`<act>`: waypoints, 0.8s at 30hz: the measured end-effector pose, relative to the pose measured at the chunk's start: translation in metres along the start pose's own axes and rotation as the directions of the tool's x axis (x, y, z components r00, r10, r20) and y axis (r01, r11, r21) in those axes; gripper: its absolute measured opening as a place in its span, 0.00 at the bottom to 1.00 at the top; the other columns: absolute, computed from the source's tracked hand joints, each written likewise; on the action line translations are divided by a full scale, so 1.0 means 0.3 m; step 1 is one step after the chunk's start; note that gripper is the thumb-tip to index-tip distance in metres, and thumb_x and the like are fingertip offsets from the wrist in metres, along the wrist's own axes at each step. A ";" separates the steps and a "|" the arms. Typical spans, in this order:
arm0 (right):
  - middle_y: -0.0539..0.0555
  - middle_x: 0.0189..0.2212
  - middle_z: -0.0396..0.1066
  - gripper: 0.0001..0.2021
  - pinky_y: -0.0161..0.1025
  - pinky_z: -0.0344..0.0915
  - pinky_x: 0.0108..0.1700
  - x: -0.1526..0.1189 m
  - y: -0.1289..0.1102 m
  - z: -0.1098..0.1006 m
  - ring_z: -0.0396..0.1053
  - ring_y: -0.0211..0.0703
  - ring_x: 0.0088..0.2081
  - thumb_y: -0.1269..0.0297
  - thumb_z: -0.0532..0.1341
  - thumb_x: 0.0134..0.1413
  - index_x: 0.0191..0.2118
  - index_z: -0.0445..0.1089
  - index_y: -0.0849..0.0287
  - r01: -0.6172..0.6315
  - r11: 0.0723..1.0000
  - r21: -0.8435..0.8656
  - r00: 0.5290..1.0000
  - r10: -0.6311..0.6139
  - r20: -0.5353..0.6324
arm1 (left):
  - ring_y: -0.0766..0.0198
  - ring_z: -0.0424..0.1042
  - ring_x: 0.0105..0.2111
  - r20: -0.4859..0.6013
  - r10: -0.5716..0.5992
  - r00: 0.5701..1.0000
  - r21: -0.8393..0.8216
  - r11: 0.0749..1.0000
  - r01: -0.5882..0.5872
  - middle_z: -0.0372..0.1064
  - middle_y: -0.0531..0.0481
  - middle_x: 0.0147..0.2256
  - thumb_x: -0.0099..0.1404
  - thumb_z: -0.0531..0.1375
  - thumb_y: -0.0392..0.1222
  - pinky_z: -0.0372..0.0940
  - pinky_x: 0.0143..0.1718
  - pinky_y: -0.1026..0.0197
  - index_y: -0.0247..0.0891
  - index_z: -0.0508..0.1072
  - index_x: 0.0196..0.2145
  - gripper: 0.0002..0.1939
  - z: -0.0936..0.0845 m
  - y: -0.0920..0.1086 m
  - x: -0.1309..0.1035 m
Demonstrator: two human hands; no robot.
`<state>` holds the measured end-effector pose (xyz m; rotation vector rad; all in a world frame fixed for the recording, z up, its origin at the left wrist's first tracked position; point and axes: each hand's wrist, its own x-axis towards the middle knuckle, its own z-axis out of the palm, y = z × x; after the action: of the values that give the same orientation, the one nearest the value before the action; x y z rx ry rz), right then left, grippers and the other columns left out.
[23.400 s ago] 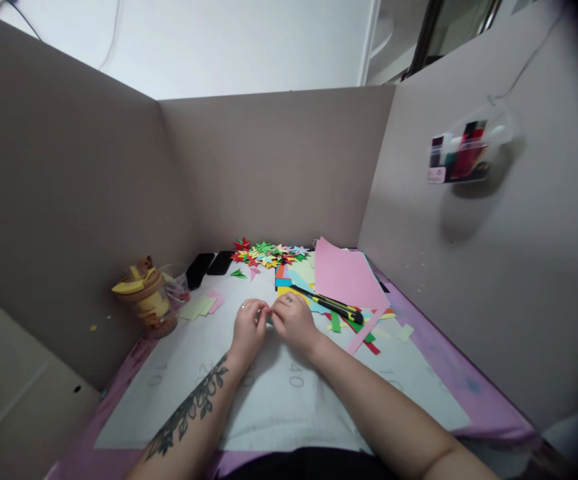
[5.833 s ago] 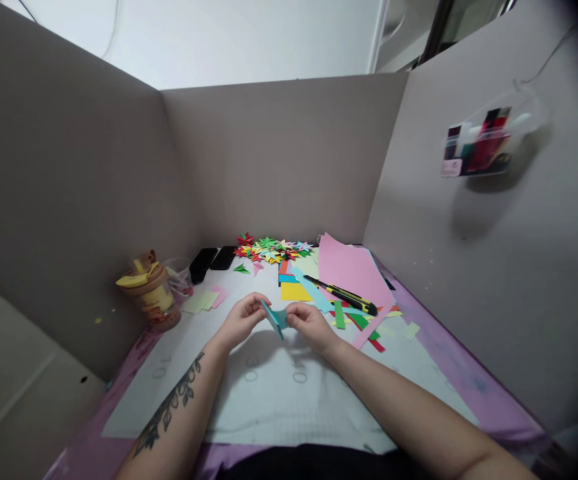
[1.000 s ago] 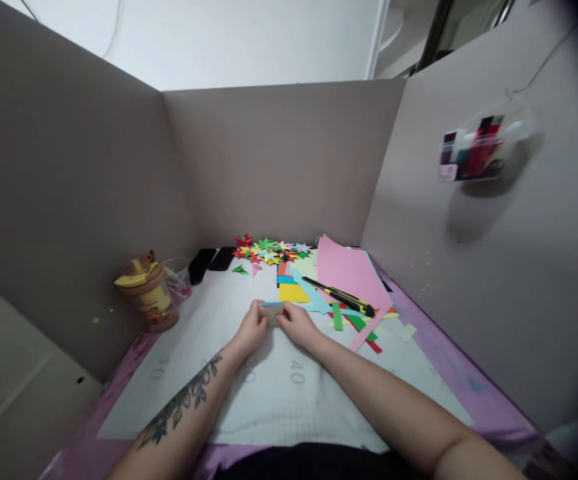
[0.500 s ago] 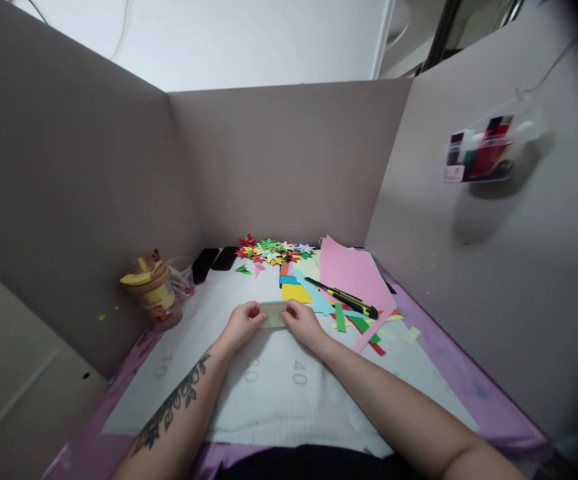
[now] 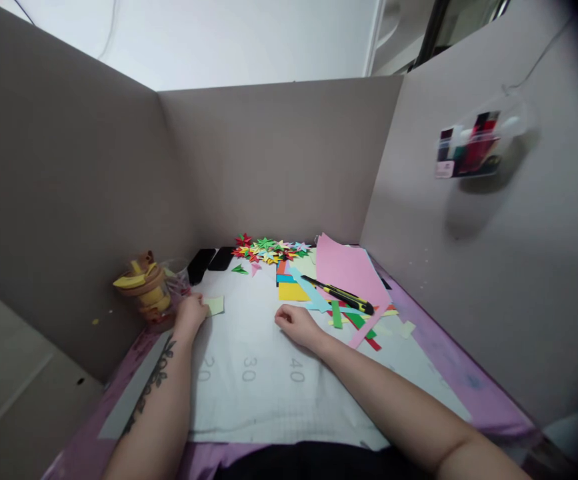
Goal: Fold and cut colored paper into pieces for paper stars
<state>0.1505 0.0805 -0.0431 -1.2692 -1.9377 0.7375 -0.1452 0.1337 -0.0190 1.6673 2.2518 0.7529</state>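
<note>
matt pink paper sheet (image 5: pixel 349 273), smooth grey walls (image 5: pixel 279 160), glossy black phones (image 5: pixel 221 259)

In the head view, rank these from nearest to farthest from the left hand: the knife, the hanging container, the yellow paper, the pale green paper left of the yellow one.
From the left hand:
1. Pale green paper: right at its fingers.
2. Yellow paper: mid-table, to the right.
3. Knife: farther right.
4. Hanging container: on the right wall.
</note>
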 end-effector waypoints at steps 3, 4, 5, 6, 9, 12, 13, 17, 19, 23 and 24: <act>0.53 0.32 0.72 0.07 0.35 0.59 0.39 0.017 0.027 -0.090 0.67 0.41 0.36 0.66 0.55 0.53 0.33 0.71 0.58 -0.004 0.968 -0.251 0.999 -0.006 -0.039 | 0.46 0.66 0.48 -0.047 0.087 0.995 0.240 0.968 -0.074 0.66 0.34 0.49 0.53 0.57 0.34 0.61 0.46 0.52 0.33 0.69 0.50 0.25 0.017 0.004 -0.016; 0.54 0.35 0.72 0.08 0.36 0.59 0.41 0.025 0.048 -0.136 0.67 0.43 0.38 0.66 0.55 0.53 0.34 0.71 0.59 -0.047 0.936 -0.348 0.995 0.014 -0.097 | 0.45 0.65 0.48 -0.056 0.121 0.991 0.313 0.945 -0.097 0.64 0.34 0.50 0.54 0.56 0.35 0.61 0.45 0.52 0.34 0.67 0.52 0.25 0.020 0.006 -0.021; 0.57 0.38 0.72 0.09 0.37 0.59 0.43 0.032 0.075 -0.187 0.66 0.45 0.42 0.65 0.55 0.54 0.36 0.71 0.59 -0.110 0.897 -0.428 0.985 0.041 -0.166 | 0.46 0.65 0.49 -0.060 0.150 0.987 0.362 0.924 -0.118 0.62 0.34 0.51 0.56 0.55 0.36 0.61 0.45 0.52 0.35 0.67 0.52 0.25 0.023 0.008 -0.025; 0.59 0.40 0.71 0.10 0.39 0.58 0.45 0.037 0.107 -0.238 0.65 0.47 0.44 0.65 0.55 0.54 0.38 0.71 0.60 -0.197 0.848 -0.491 0.965 0.081 -0.247 | 0.46 0.64 0.49 -0.064 0.172 0.983 0.380 0.915 -0.135 0.62 0.35 0.51 0.57 0.55 0.37 0.61 0.46 0.52 0.35 0.67 0.52 0.24 0.024 0.010 -0.027; 0.63 0.43 0.69 0.14 0.41 0.59 0.43 0.038 0.214 -0.364 0.63 0.53 0.46 0.63 0.58 0.51 0.44 0.70 0.61 -0.456 0.691 -0.561 0.883 0.271 -0.383 | 0.48 0.64 0.48 -0.078 0.226 0.971 0.362 0.914 -0.183 0.64 0.36 0.49 0.60 0.53 0.41 0.60 0.48 0.53 0.34 0.68 0.52 0.22 0.027 0.017 -0.029; 0.60 0.43 0.69 0.17 0.39 0.61 0.40 0.034 0.291 -0.415 0.65 0.50 0.45 0.64 0.61 0.47 0.46 0.69 0.58 -0.457 0.682 -0.572 0.890 0.356 -0.286 | 0.50 0.64 0.48 -0.080 0.263 0.962 0.319 0.921 -0.225 0.65 0.39 0.48 0.61 0.53 0.43 0.59 0.49 0.54 0.34 0.69 0.51 0.22 0.033 0.025 -0.029; 0.58 0.42 0.70 0.17 0.37 0.61 0.40 0.034 0.306 -0.421 0.66 0.49 0.44 0.65 0.61 0.46 0.45 0.69 0.57 -0.439 0.694 -0.571 0.898 0.355 -0.259 | 0.51 0.64 0.48 -0.074 0.281 0.957 0.302 0.921 -0.247 0.65 0.40 0.48 0.61 0.53 0.43 0.59 0.50 0.55 0.35 0.69 0.51 0.21 0.036 0.028 -0.030; 0.59 0.42 0.70 0.16 0.36 0.61 0.41 0.035 0.342 -0.459 0.67 0.46 0.43 0.65 0.59 0.49 0.46 0.68 0.59 -0.466 0.690 -0.554 0.884 0.342 -0.317 | 0.54 0.65 0.48 -0.054 0.365 0.930 0.226 0.911 -0.344 0.66 0.42 0.47 0.60 0.53 0.43 0.58 0.51 0.58 0.34 0.70 0.49 0.20 0.048 0.040 -0.040; 0.62 0.42 0.69 0.17 0.38 0.61 0.42 0.025 0.364 -0.495 0.67 0.49 0.44 0.62 0.57 0.51 0.47 0.67 0.61 -0.561 0.638 -0.528 0.825 0.375 -0.424 | 0.55 0.66 0.48 -0.032 0.388 0.921 0.205 0.904 -0.374 0.67 0.41 0.46 0.60 0.54 0.43 0.58 0.51 0.58 0.33 0.70 0.48 0.20 0.054 0.046 -0.043; 0.65 0.41 0.68 0.18 0.43 0.63 0.42 -0.001 0.403 -0.539 0.67 0.54 0.44 0.61 0.57 0.51 0.48 0.67 0.62 -0.718 0.502 -0.482 0.696 0.500 -0.516 | 0.56 0.66 0.47 0.041 0.380 0.924 0.201 0.903 -0.381 0.68 0.41 0.47 0.60 0.55 0.42 0.58 0.50 0.58 0.34 0.69 0.49 0.20 0.064 0.049 -0.046; 0.66 0.43 0.68 0.19 0.44 0.63 0.42 -0.002 0.402 -0.537 0.66 0.55 0.46 0.63 0.57 0.51 0.49 0.67 0.62 -0.725 0.489 -0.485 0.689 0.510 -0.515 | 0.56 0.67 0.47 0.055 0.380 0.923 0.202 0.902 -0.383 0.68 0.41 0.47 0.60 0.55 0.41 0.58 0.50 0.59 0.34 0.68 0.49 0.20 0.066 0.049 -0.046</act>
<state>0.3436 0.1369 -0.0396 -2.4725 -1.4594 0.0897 -0.1194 0.1292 -0.0294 2.2488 2.0759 0.5915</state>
